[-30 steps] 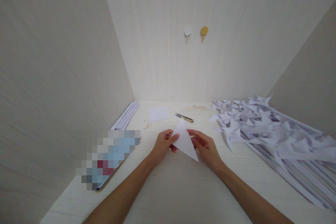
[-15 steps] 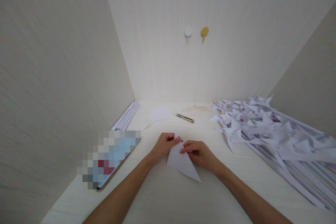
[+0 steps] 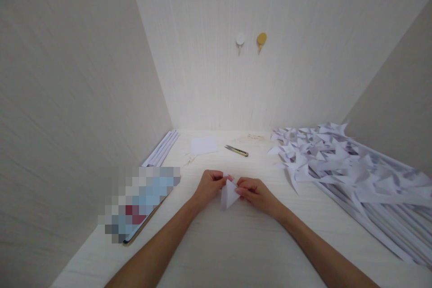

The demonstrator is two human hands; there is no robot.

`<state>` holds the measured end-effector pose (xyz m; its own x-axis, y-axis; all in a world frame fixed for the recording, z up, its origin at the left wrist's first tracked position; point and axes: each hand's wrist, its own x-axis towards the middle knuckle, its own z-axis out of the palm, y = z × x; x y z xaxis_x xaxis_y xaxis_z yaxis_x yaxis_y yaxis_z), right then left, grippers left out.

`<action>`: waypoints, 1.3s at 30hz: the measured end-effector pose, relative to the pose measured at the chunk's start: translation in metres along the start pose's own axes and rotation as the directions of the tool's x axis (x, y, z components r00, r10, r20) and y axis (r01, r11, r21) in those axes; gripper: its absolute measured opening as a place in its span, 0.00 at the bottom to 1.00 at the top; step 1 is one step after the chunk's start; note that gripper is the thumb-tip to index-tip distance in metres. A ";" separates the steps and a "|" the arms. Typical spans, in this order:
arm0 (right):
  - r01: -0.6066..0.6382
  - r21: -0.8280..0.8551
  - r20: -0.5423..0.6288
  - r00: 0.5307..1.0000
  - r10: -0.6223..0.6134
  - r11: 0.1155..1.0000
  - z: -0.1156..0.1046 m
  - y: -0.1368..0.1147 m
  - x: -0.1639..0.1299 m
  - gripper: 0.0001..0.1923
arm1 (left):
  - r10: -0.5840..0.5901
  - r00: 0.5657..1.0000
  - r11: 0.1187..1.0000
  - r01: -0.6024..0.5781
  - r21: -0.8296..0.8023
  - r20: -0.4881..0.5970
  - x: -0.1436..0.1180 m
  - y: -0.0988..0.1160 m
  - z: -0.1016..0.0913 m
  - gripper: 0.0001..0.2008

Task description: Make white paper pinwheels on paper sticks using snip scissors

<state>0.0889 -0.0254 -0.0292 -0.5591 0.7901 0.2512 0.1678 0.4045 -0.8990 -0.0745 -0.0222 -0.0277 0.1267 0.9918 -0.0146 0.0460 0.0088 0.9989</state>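
we are pinching the small folded paper triangle [image 3: 228,194] between our left hand [image 3: 209,186] and right hand [image 3: 257,193], its point aiming down toward us, both equally near.

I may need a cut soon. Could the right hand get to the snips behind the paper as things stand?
Probably yes. The snips lie alone on the table, bare surface all round. But the right hand and left hand both pinch the folded paper, so it must let go first.
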 end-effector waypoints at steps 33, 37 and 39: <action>-0.091 -0.072 -0.270 0.960 0.069 0.993 0.003 0.000 0.002 0.17 | 0.013 0.999 0.985 -0.021 -0.169 -0.049 -0.006 0.008 0.009 0.14; -0.049 -0.043 -0.259 0.965 0.036 0.998 0.004 -0.003 0.002 0.15 | 0.071 0.991 0.989 -0.084 -0.122 -0.110 -0.007 0.008 0.008 0.14; -0.052 0.007 -0.308 0.950 0.051 0.999 0.005 -0.004 0.003 0.12 | 0.100 0.988 0.986 -0.114 -0.119 -0.120 -0.008 0.010 0.010 0.14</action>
<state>0.0829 -0.0272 -0.0268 -0.2725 0.9132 0.3030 0.1911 0.3600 -0.9132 -0.0656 -0.0308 -0.0184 0.0110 0.9959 0.0903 -0.0875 -0.0890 0.9922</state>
